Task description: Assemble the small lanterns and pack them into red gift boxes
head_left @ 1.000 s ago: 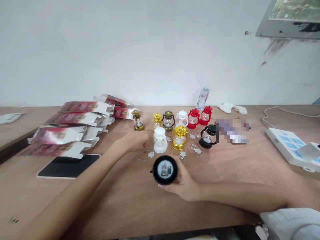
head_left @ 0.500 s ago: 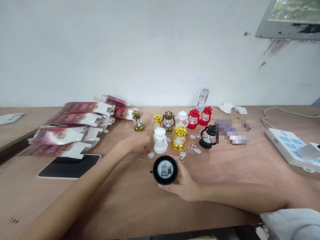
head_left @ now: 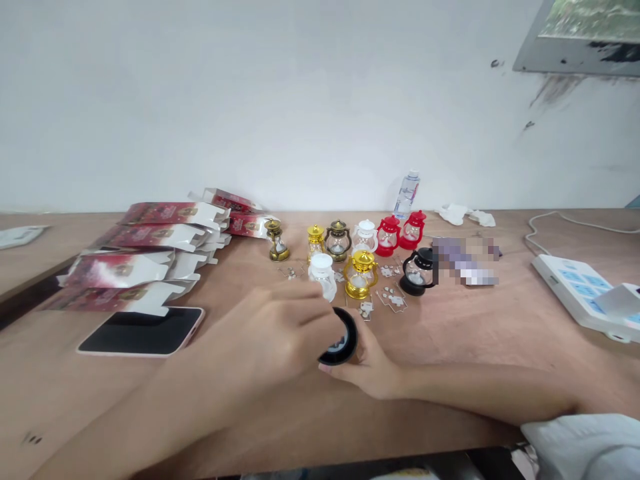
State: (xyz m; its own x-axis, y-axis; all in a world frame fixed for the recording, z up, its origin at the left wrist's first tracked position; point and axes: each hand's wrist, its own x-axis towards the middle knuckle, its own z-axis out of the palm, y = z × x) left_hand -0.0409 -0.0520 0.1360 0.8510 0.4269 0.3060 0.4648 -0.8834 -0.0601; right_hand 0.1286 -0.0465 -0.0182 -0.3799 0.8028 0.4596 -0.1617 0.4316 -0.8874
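Observation:
In my right hand (head_left: 373,363) is a black lantern (head_left: 350,333), its round, hollow underside facing me. My left hand (head_left: 285,327) reaches over that opening and covers its left part. The left fingers are curled, and whatever they hold is hidden. Just beyond the hands stand a white lantern (head_left: 321,272), partly covered by my left hand, and a gold lantern (head_left: 361,273). Small white parts with thin wires (head_left: 393,297) lie flat around these lanterns. To the right is another black lantern (head_left: 419,273), standing upright.
Several bronze, gold, white and red lanterns (head_left: 389,235) stand farther back. Red printed boxes (head_left: 135,267) are piled at the left, behind a phone (head_left: 143,331). A water bottle (head_left: 407,193) stands by the wall. A white power strip (head_left: 580,287) lies at the right.
My left hand has come from the small parts on the table, toward me and right, onto the black lantern's underside. My right hand holds the lantern in nearly the same place.

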